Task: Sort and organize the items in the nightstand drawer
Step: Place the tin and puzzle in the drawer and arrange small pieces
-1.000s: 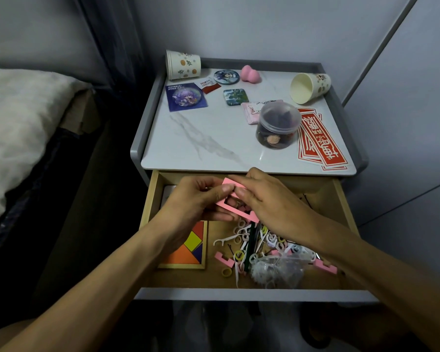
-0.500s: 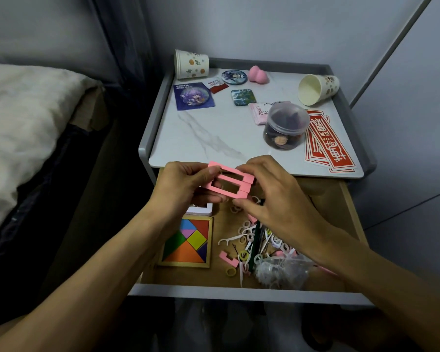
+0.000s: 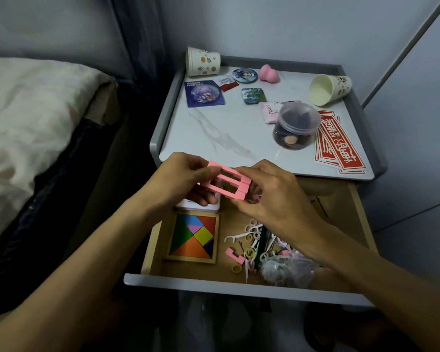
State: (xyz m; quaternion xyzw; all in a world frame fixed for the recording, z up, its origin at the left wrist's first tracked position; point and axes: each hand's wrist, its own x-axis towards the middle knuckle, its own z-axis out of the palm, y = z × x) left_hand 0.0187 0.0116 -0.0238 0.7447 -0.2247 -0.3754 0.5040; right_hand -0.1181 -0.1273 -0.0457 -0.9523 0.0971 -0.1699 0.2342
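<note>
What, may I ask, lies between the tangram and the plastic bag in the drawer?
Head view: between tangram and bag lie floss picks, a pink bracket and yellow rings.

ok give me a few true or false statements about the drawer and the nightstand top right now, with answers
1. The left hand and the right hand both hold the pink pieces above the open drawer. True.
2. The tangram puzzle lies on the nightstand top. False: it lies in the drawer, on its left side.
3. The paper cup at the right rear of the top lies on its side. True.
4. The clear jar has no lid. False: its lid is on.
</note>
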